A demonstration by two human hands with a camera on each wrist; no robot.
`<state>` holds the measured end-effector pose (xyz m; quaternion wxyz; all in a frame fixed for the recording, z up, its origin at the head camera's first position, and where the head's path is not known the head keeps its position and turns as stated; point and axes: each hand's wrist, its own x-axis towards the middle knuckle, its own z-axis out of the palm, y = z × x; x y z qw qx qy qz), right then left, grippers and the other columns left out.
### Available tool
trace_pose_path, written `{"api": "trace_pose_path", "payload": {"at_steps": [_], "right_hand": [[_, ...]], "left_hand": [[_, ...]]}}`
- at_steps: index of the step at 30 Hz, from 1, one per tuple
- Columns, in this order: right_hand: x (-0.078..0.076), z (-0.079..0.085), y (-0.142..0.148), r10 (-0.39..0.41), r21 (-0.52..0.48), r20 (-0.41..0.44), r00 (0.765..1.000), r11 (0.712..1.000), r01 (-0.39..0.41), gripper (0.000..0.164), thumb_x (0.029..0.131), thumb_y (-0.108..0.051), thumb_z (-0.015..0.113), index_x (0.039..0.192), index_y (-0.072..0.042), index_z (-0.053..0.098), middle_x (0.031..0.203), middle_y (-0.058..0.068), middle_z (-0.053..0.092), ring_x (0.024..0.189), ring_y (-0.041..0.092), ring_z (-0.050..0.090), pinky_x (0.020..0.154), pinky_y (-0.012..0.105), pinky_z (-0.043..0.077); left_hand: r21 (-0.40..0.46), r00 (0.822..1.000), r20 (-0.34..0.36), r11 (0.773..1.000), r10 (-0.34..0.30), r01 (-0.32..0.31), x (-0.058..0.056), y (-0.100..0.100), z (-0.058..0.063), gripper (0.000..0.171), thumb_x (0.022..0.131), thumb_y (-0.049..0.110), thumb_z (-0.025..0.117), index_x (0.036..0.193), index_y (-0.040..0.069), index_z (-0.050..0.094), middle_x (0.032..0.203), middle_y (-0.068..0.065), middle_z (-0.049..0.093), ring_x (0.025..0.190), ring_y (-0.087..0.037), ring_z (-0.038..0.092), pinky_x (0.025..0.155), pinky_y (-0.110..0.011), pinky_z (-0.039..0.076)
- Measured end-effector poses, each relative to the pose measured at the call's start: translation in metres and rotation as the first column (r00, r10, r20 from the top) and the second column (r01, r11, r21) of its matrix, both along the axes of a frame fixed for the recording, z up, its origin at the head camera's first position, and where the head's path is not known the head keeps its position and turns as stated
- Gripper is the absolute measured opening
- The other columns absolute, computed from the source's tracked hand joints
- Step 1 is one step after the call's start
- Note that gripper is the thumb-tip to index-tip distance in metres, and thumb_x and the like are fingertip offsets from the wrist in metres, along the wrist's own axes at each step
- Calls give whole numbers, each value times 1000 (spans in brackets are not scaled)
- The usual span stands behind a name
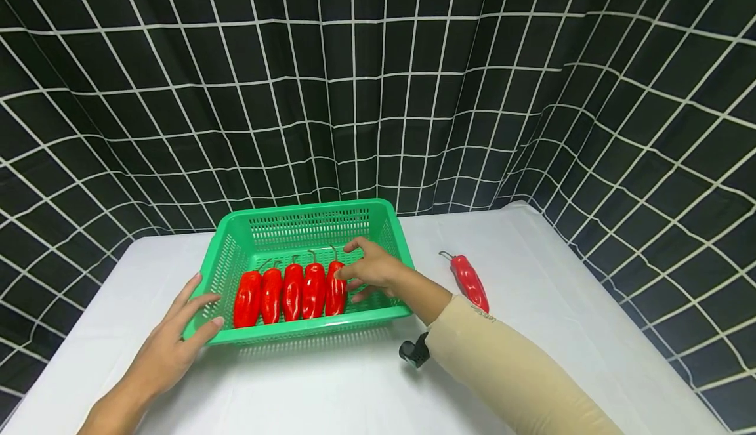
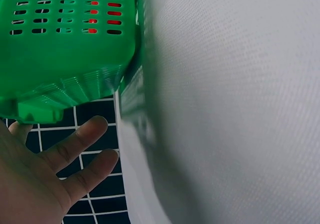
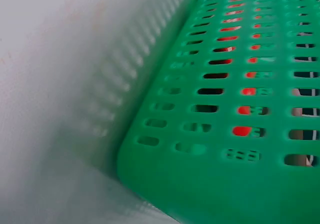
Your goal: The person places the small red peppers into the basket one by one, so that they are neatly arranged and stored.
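A green slotted plastic basket [image 1: 283,331] holds several red peppers [image 1: 292,290] side by side in a row, stems toward the back. At its front left corner is my left hand [image 1: 168,353], fingers spread about the rim; the left wrist view shows the fingers extended beside the basket wall [image 2: 65,54]. My right hand [image 1: 378,269] reaches inside over the right end, fingers spread, fingertips at the rightmost pepper [image 1: 336,294]. From the right wrist, the basket's wall [image 3: 165,179] hides most of that hand.
Another red pepper [image 1: 469,282] lies on the white tabletop [image 1: 283,389] to the right of the basket, beyond my right forearm. A small black object [image 1: 415,352] shows beneath the right sleeve. Dark grid-patterned cloth [image 1: 366,94] rises behind and on both sides.
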<state>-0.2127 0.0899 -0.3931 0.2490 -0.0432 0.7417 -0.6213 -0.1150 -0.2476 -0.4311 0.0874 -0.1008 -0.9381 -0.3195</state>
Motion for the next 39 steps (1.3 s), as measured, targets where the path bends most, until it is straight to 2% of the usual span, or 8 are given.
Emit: {"api": "trace_pose_path", "payload": {"at_steps": [5, 9, 12, 16, 20, 30, 39], "right_hand": [[8, 7, 7, 13, -58, 5, 1000, 998, -13, 56, 84, -5, 72, 131, -7, 41, 105, 19, 62, 95, 47, 63, 62, 46, 57], [13, 15, 15, 18, -90, 1, 1000, 996, -18, 56, 85, -6, 72, 132, -9, 41, 111, 25, 60, 97, 47, 62, 65, 49, 56], [16, 21, 20, 23, -106, -3, 1000, 994, -24, 55, 85, -7, 72, 132, -11, 42, 116, 28, 59, 94, 43, 65, 67, 50, 56], [20, 28, 26, 36, -131, -10, 999, 991, -37, 54, 86, -6, 71, 132, -13, 44, 112, 26, 60, 90, 36, 67, 69, 51, 55], [25, 34, 31, 46, -151, -16, 999, 987, -48, 54, 85, -7, 71, 132, -15, 46, 107, 23, 61, 90, 37, 66, 69, 51, 55], [36, 51, 50, 50, -178, -44, 998, 982, -57, 55, 86, -6, 70, 134, -17, 47, 109, 24, 58, 91, 38, 66, 70, 51, 56], [39, 60, 73, 35, -159, -77, 996, 986, -47, 58, 86, -7, 70, 137, -19, 45, 107, 22, 60, 94, 39, 65, 71, 52, 55]], "left_hand": [[-6, 1000, 6, 1000, 7, -7, 1, 0, -1, 41, 97, 34, 56, 132, 13, 55, 159, -7, 14, 132, -49, 31, 84, -77, 30], [-18, 1000, 15, 1000, 16, -16, 0, 2, 0, 41, 97, 36, 55, 132, 13, 55, 159, -7, 14, 132, -49, 31, 85, -76, 30], [-23, 1000, 15, 1000, 18, -18, 0, 2, -1, 42, 97, 36, 55, 132, 14, 55, 159, -7, 14, 131, -49, 32, 85, -76, 31], [-21, 1000, 9, 1000, 17, -16, -1, 3, -1, 41, 97, 36, 56, 131, 13, 55, 159, -7, 14, 131, -49, 32, 85, -76, 31], [-23, 1000, 9, 1000, 19, -18, 0, 3, -1, 41, 97, 36, 55, 131, 13, 55, 159, -7, 14, 132, -49, 31, 85, -76, 31], [-39, 999, 9, 999, 34, -33, 1, 5, 1, 42, 97, 37, 55, 131, 13, 55, 159, -7, 15, 132, -48, 32, 86, -75, 31], [-50, 999, 15, 998, 38, -37, 0, 5, 1, 42, 97, 37, 54, 131, 13, 55, 159, -8, 14, 131, -49, 32, 86, -76, 32]]}}
